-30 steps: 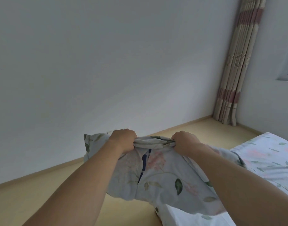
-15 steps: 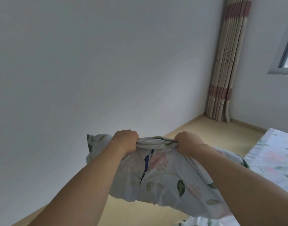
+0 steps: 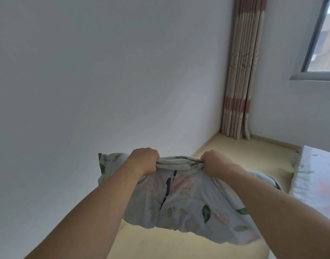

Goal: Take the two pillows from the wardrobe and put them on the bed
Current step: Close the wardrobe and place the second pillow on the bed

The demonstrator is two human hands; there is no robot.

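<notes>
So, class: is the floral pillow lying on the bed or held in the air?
Held in the air. Both hands, left hand and right hand, grip the pillow above the floor, beside the bed.

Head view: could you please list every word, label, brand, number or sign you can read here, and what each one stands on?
None: no readable text shows.
The pillow, gripped by the left hand and the right hand, bears only a leaf and flower print.
The bed and the curtain carry patterns alone.

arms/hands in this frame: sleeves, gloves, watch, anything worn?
Nothing worn that shows. Both forearms are bare up to the frame edge, no sleeve visible. Left hand and right hand: no gloves, rings, watch or wristband seen, and no markings. Fingertips are hidden, so nails cannot be checked.
</notes>
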